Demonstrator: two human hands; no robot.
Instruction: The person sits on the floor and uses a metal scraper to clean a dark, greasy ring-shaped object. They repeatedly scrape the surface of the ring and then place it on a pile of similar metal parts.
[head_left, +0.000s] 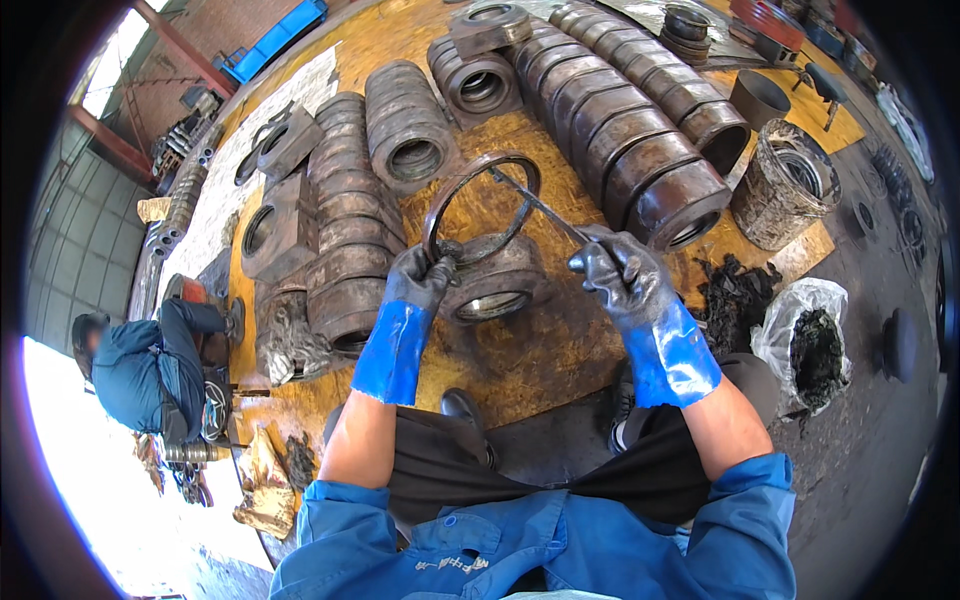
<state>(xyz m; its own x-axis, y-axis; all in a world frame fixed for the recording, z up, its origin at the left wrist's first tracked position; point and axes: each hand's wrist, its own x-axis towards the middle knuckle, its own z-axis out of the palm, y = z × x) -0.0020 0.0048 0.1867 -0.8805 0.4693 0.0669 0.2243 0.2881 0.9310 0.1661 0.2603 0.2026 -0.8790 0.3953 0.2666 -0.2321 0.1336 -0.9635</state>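
Note:
My left hand (422,275), in a blue glove blackened with grease, is closed around the lower edge of a dark metal ring (443,192) held up in front of me. My right hand (625,275), gloved alike, grips a thin dark rod-like tool (550,212). The tool slants up to the left across the ring, and its far end lies at or near the ring's inner edge; contact is unclear. Below the ring, a thick greasy metal collar (487,268) rests on the yellow-brown sheet (560,350) between my hands.
Rows of greasy metal cylinders (610,130) lie ahead, more cylinders (350,215) to the left. At right stand a dirty bucket (770,215), black rags (735,295) and a plastic bag (775,340) of dark material. A person in blue (140,370) crouches at far left.

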